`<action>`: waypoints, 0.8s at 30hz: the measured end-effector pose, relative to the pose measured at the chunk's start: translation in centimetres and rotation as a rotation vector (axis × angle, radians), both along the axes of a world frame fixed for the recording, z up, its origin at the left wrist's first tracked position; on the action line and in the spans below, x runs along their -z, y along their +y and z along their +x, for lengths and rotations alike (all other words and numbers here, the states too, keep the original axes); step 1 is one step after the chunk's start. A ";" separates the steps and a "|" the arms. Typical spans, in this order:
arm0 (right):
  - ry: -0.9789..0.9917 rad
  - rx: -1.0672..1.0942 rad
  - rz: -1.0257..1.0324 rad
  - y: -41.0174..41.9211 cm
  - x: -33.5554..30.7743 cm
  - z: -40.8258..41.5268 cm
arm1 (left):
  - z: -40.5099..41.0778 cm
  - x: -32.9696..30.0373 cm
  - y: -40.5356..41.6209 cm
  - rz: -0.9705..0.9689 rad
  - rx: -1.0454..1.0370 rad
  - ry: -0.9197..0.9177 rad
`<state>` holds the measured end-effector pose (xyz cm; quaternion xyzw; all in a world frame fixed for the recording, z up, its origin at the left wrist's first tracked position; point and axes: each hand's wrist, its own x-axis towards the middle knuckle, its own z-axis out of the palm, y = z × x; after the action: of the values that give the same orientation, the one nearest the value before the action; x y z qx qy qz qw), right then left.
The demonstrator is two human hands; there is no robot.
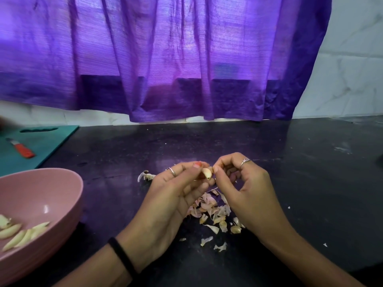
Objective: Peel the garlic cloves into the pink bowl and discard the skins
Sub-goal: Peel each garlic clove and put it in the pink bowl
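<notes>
Head view: hands (209, 183) mid-counter (300, 162), bowl (68, 183) left.

Daylight glows through the purple curtain (165, 59) ahead of you, tinting the dim room violet. The dark surface (290, 162) catches a faint sheen. Your view bows at the edges, and the far left smears soft.
</notes>
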<state>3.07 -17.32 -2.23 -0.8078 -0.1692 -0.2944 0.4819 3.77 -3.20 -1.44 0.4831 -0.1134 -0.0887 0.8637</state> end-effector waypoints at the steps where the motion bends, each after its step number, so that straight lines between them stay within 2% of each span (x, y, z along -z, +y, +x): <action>1: -0.025 0.005 -0.031 0.0 0.0 -0.1 | -0.1 0.0 0.0 0.012 0.002 -0.010; 6: -0.080 0.061 -0.069 0.0 0.0 -0.1 | -0.3 0.1 0.0 0.041 0.003 -0.032; 13: -0.051 0.180 0.047 -0.5 0.3 0.4 | -0.4 0.1 0.1 0.089 0.057 -0.028; 24: 0.009 0.291 0.197 -1.3 0.1 0.7 | 0.1 -0.4 0.5 -0.060 -0.088 0.047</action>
<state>3.73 -18.62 -2.32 -0.7740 -0.0187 -0.3725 0.5117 3.88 -2.69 -1.06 0.4591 -0.0743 -0.0587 0.8833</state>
